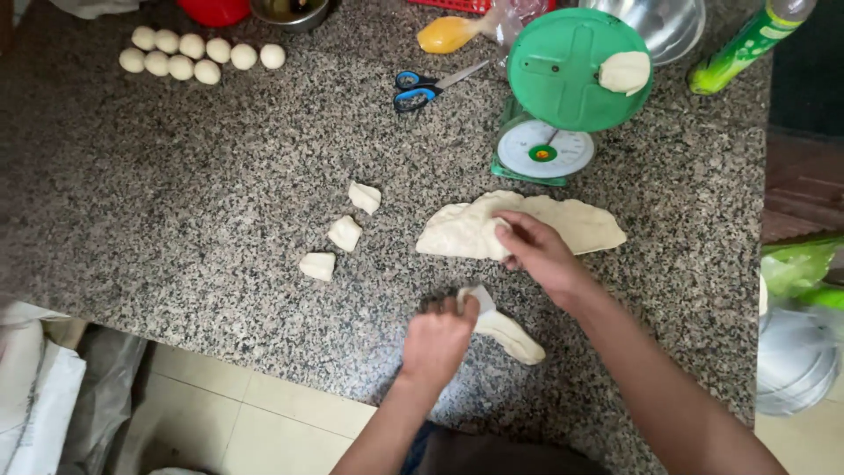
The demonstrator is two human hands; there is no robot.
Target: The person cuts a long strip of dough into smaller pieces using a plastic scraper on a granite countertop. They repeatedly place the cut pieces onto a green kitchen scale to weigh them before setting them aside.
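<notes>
Nine dough balls (189, 57); three cut pieces (344, 233); one large dough slab (571, 224); one strip (510, 334); one scale (563, 92); one pair of scissors (422, 88).

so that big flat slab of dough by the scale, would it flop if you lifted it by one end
Probably, yes. The dough slab lies spread thin with uneven, sagging edges, so it would likely droop and stretch. The right hand presses into it, which suggests it is soft. It also looks fairly heavy beside the small cut pieces, and may cling slightly to the granite counter.
</notes>
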